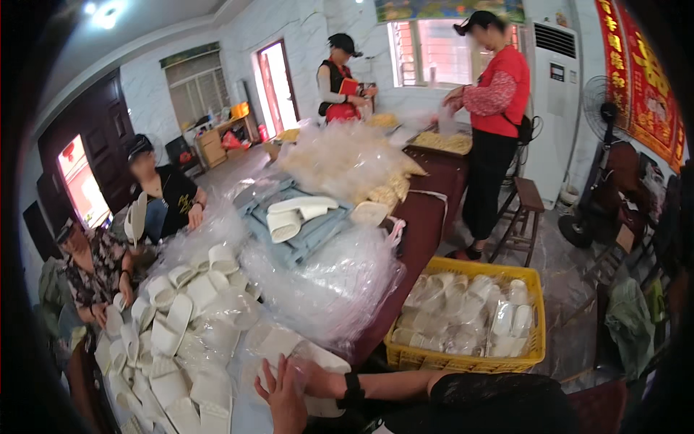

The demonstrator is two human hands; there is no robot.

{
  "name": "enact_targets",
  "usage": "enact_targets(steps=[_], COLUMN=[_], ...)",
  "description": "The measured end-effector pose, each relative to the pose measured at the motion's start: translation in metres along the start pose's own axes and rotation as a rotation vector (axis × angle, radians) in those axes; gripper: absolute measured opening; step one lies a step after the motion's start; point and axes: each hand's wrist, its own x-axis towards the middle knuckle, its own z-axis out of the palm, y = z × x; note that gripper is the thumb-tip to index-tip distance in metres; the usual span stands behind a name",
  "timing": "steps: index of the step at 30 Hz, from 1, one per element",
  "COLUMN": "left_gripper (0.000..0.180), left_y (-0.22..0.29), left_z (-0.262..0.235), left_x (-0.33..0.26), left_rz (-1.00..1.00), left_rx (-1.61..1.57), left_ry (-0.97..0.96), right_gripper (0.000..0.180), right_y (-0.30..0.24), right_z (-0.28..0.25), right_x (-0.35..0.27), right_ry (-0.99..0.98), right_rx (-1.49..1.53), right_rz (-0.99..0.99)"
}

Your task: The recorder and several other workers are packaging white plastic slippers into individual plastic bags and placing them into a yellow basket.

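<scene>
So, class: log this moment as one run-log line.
left hand: on bagged slippers | right hand: on same bag | yellow crate: right, holding bagged slippers

A yellow crate [465, 356] of bagged white slippers stood on the floor to the right of the table [423, 217]. Heaps of clear bags [329, 286] covered the table's middle, with grey trays [303, 231] behind them. Two people in red [497, 101] worked at the far end near a white air conditioner [553, 101]. A wooden stool [524, 206] stood beside them, and a fan [600, 108] stood farther right.
</scene>
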Motion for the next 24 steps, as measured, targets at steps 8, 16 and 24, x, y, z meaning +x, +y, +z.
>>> enact_targets(steps=[8, 16, 24], left_gripper=[0.045, 0.084, 0.082], left_y=[0.028, 0.017, -0.028], left_z=[-0.013, 0.016, 0.058], left_x=[-0.011, -0.039, -0.050], left_rz=[0.337, -0.262, -0.602], left_rx=[-0.525, -0.095, -0.930], left_ry=[-0.121, 0.662, 0.537], right_gripper=[0.023, 0.026, 0.026], right_y=[0.031, 0.006, -0.035], right_z=[-0.011, -0.049, -0.057], right_x=[0.035, 0.062, 0.084], right_ry=[0.202, 0.360, 0.475], right_rx=[-0.340, -0.084, 0.070], right_rz=[0.006, 0.088, 0.035])
